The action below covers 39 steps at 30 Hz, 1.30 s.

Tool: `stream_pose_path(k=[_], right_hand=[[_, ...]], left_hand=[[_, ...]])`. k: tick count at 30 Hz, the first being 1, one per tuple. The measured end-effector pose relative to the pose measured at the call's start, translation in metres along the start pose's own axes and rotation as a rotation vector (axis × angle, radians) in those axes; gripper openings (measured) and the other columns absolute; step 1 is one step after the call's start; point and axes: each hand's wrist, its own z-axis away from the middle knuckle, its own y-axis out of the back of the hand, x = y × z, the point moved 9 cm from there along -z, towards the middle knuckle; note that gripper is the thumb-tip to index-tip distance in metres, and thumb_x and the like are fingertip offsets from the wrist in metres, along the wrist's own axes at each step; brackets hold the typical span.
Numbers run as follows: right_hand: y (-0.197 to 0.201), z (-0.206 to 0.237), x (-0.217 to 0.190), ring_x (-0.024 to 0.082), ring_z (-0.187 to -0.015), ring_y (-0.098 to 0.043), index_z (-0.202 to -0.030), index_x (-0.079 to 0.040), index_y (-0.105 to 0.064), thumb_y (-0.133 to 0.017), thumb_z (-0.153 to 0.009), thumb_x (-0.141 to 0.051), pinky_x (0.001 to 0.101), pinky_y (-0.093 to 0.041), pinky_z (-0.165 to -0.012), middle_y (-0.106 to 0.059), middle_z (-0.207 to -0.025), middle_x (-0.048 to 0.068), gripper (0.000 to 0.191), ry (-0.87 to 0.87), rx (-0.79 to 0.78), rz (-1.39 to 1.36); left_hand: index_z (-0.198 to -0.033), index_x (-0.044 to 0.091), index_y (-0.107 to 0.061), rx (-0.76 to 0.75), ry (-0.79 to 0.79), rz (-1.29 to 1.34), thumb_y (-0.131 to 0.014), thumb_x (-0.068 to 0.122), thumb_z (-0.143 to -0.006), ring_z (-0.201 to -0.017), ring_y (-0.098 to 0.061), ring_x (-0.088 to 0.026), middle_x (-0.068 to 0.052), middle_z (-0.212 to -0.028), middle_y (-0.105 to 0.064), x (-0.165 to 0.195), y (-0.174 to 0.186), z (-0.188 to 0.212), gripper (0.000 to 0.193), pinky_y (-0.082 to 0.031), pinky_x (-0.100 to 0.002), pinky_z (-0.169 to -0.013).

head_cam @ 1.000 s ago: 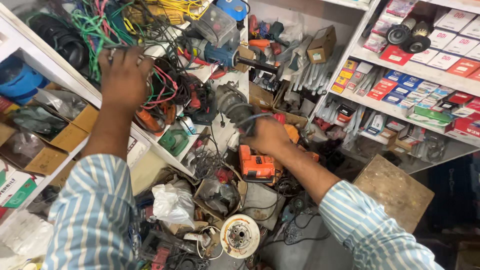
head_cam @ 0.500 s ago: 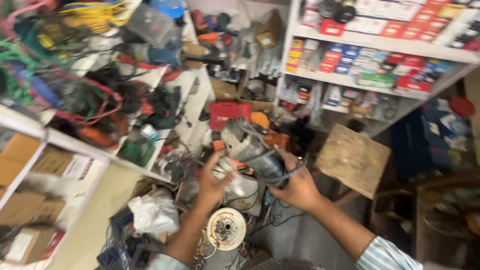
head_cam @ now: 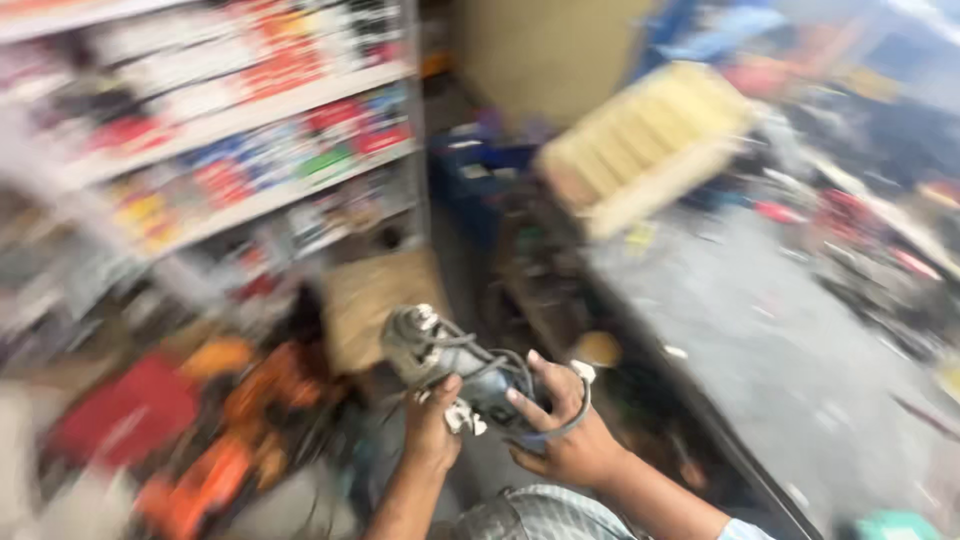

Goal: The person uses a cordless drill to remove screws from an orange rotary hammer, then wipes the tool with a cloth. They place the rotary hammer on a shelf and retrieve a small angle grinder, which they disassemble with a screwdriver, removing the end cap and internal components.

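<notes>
- The left hand [head_cam: 432, 432] grips the grey power tool [head_cam: 455, 362] from below, with the fingers closed on its underside near a small white part.
- The right hand [head_cam: 562, 430] is closed around the rear of the same tool, and holds also loops of its grey cord [head_cam: 500, 368] against the body.
- The tool is in the air, low in the middle of the view, its metal head pointing up and to the left.
- It is above the floor, between the shelves [head_cam: 240, 150] on the left and the grey desk [head_cam: 780, 330] on the right.
- Orange and red tools [head_cam: 220, 420], blurred, lie lower left.
- A pale wooden board [head_cam: 650, 140] leans at the far edge of the desk.
</notes>
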Motion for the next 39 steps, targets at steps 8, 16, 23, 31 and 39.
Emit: stream_pose_path(k=[8,16,23,31,39], right_hand=[[0.112,0.182,0.097,0.048,-0.133,-0.043,-0.124,-0.008,-0.069,-0.085,-0.069,-0.025,0.0608,-0.035,-0.108,-0.047,-0.145,0.029,0.060,-0.505,-0.045,0.202],[0.220,0.335,0.122,0.016,-0.074,-0.070,-0.085,-0.004,-0.068,-0.060,-0.104,-0.020,0.0277,-0.056,-0.066,-0.070,-0.079,0.009,0.027,-1.113,0.919,0.192],[0.261,0.289,0.239,0.032,-0.125,-0.065,-0.146,-0.008,-0.041,-0.063,-0.091,-0.047,0.0451,-0.048,-0.108,-0.062,-0.137,0.018,0.070,-1.012,1.435,-0.949],[0.243,0.310,0.283,0.036,-0.099,-0.066,-0.123,-0.006,-0.060,-0.071,-0.091,-0.036,0.0557,-0.055,-0.094,-0.068,-0.109,0.014,0.045,-0.986,2.007,-1.043],[0.212,0.350,0.272,0.030,-0.098,-0.069,-0.114,-0.010,-0.063,-0.070,-0.092,-0.032,0.0540,-0.050,-0.099,-0.069,-0.107,0.009,0.032,-0.680,2.474,-1.044]], left_hand=[[-0.135,0.012,-0.057,-0.205,0.347,0.023,-0.077,0.018,-0.086,-0.105,-0.064,-0.019,-0.001,-0.120,-0.065,-0.190,-0.170,-0.056,0.054,-0.054,-0.041,-0.089],[-0.119,0.005,-0.065,-0.386,0.977,0.073,-0.054,0.055,-0.090,-0.102,-0.072,-0.027,-0.012,-0.111,-0.074,-0.301,-0.344,-0.062,0.059,-0.061,-0.043,-0.089],[-0.122,0.001,-0.066,-0.902,1.400,-0.176,-0.061,0.048,-0.100,-0.081,-0.074,-0.025,-0.014,-0.099,-0.077,-0.386,-0.424,-0.019,0.052,-0.061,-0.040,-0.074],[-0.133,0.014,-0.060,-1.244,1.757,-0.705,-0.064,0.034,-0.097,-0.089,-0.073,-0.017,-0.007,-0.108,-0.073,-0.405,-0.361,-0.019,0.041,-0.061,-0.035,-0.079],[-0.126,0.021,-0.065,-1.738,0.265,-1.455,-0.081,0.023,-0.079,-0.101,-0.070,-0.023,-0.007,-0.112,-0.071,-0.429,-0.413,-0.116,0.049,-0.056,-0.039,-0.086]])
